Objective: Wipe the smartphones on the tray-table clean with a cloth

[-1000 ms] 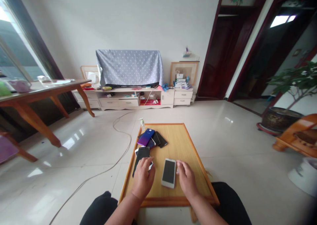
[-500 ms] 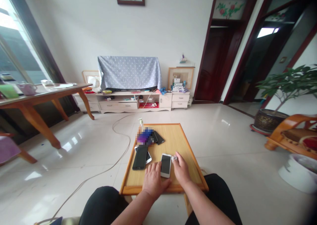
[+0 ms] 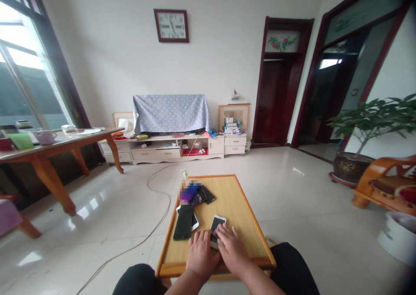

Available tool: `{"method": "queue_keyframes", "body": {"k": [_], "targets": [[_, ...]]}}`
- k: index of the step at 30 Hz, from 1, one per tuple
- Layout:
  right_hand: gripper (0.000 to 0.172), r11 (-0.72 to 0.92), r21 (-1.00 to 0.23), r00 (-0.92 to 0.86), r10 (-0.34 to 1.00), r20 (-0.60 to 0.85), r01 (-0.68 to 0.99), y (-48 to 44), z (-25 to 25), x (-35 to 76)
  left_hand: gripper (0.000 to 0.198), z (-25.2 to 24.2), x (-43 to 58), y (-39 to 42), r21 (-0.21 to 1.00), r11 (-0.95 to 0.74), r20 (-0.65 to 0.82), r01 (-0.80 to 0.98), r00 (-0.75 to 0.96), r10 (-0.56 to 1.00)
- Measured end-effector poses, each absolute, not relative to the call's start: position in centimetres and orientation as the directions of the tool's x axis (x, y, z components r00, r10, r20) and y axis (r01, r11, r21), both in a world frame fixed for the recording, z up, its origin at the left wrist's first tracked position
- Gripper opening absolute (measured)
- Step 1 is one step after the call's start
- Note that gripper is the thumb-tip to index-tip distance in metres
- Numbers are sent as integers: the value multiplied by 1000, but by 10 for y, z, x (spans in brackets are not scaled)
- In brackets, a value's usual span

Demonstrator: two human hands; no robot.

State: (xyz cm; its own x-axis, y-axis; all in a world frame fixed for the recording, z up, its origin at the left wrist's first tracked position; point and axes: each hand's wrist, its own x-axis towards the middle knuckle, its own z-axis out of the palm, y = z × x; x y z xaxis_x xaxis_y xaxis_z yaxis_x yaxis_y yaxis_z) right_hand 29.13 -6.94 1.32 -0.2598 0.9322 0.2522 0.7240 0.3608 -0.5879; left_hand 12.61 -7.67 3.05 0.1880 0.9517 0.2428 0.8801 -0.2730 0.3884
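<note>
A white smartphone [image 3: 218, 221] lies face up near the front of the small wooden table, its dark screen partly covered by my hands. My left hand [image 3: 201, 249] steadies it, with the fingers along its left edge and the thumb near its lower end. Over the screen lies my right hand [image 3: 231, 245], fingertips bent down onto the glass; whatever is under them is hidden. To the left, a black smartphone [image 3: 183, 222] rests across another white phone [image 3: 195, 224]. Farther back is a dark phone [image 3: 208, 194] beside a blurred blue and purple object [image 3: 191, 193].
A pump bottle [image 3: 185, 176] stands at the table's [image 3: 232, 191] far left corner. A cable [image 3: 143, 236] runs over the floor on the left. Beyond are a low cabinet [image 3: 156, 155] with a cloth-covered object [image 3: 172, 114], a larger table [image 3: 81, 138] and a potted plant [image 3: 354, 165].
My right hand has moved left from beside the white smartphone onto its screen. The small white wad it pinched is now hidden. The camera view has tilted up.
</note>
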Motion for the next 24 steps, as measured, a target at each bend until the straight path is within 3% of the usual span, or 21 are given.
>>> {"method": "queue_keyframes", "body": {"k": [4,8,16,24], "targets": [[48,407,-547,-356,912,202,731,-76,20,291,48,32,127,-80,381,-262,225,886,186,956],[49,337,-525,-281,942,185,782,-74,13,290,46,37,126,-84,381,-266,204,885,200,958],[48,360,-522,-268,932,245,773,-71,-3,290,39,41,124,-88,374,-256,189,892,197,962],[43,369,-518,-209,916,342,772,-71,-8,284,45,38,119,-85,386,-249,190,888,188,964]]}}
